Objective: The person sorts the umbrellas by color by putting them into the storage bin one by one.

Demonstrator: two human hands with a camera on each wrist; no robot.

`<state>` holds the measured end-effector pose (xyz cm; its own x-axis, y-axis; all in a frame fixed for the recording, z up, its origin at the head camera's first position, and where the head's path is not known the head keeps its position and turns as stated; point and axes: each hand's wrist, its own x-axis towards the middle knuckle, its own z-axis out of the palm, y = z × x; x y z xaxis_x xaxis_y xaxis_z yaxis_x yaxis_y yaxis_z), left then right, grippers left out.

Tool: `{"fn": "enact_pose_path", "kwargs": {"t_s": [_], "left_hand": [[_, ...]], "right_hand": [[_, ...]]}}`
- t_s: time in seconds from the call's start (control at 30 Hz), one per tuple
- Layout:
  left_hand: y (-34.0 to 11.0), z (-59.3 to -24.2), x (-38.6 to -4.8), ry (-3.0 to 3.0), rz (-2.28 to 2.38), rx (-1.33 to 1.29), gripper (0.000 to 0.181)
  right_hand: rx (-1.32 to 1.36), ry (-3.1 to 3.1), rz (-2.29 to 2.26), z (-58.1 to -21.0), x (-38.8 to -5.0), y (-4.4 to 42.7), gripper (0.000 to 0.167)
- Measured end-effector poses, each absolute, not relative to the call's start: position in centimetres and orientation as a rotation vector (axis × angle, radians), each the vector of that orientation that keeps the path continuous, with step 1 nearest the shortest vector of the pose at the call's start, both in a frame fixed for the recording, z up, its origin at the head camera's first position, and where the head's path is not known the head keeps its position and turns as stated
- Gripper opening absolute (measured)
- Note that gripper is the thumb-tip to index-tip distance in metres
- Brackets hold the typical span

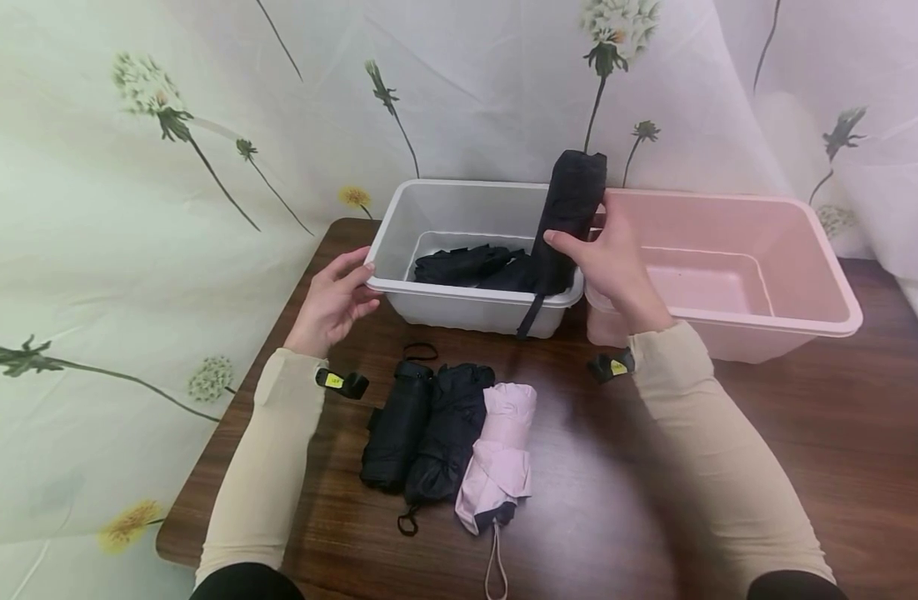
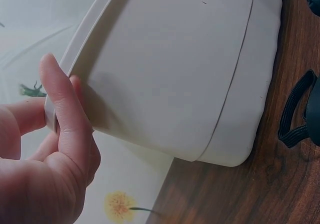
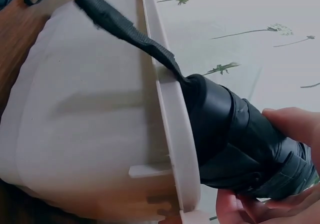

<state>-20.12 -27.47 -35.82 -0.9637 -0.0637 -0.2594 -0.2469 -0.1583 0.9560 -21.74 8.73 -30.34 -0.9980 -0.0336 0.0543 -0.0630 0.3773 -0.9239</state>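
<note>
My right hand (image 1: 615, 254) grips a folded black umbrella (image 1: 571, 196), tilted over the right end of a white plastic bin (image 1: 474, 312). The umbrella's strap (image 3: 125, 29) hangs outside the rim in the right wrist view. With thumb and fingers, my left hand (image 2: 65, 129) pinches the bin's left rim corner. Inside the bin lie dark folded umbrellas (image 1: 459, 265), partly hidden by the front wall and the held one; how many I cannot tell. Two black folded umbrellas, one smooth (image 1: 399, 429) and one crumpled (image 1: 451, 433), and a pink umbrella (image 1: 504, 442) lie side by side on the table.
A pink plastic bin (image 1: 789, 325) stands right of the white one, close beside it. Both are on a dark wooden table (image 1: 616, 517), with a flower-printed cloth (image 1: 489, 92) behind and at the left. Wrist loops extend from the umbrellas on the table.
</note>
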Motion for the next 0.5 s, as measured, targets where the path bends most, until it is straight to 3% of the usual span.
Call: {"fn": "enact_pose_path", "kwargs": {"t_s": [0.27,0.5], "left_hand": [[-27.32,-35.77,-20.11,1.95,2.275,-0.364,0.049],[-27.27,-35.7,-20.13,1.966,2.264,-0.358,0.048]], "right_hand": [[0.051,-2.605,1.701,-30.73,-22.07,8.95,0.085],[0.046,-2.604,1.641,-30.56,-21.51,9.26,0.073]]}}
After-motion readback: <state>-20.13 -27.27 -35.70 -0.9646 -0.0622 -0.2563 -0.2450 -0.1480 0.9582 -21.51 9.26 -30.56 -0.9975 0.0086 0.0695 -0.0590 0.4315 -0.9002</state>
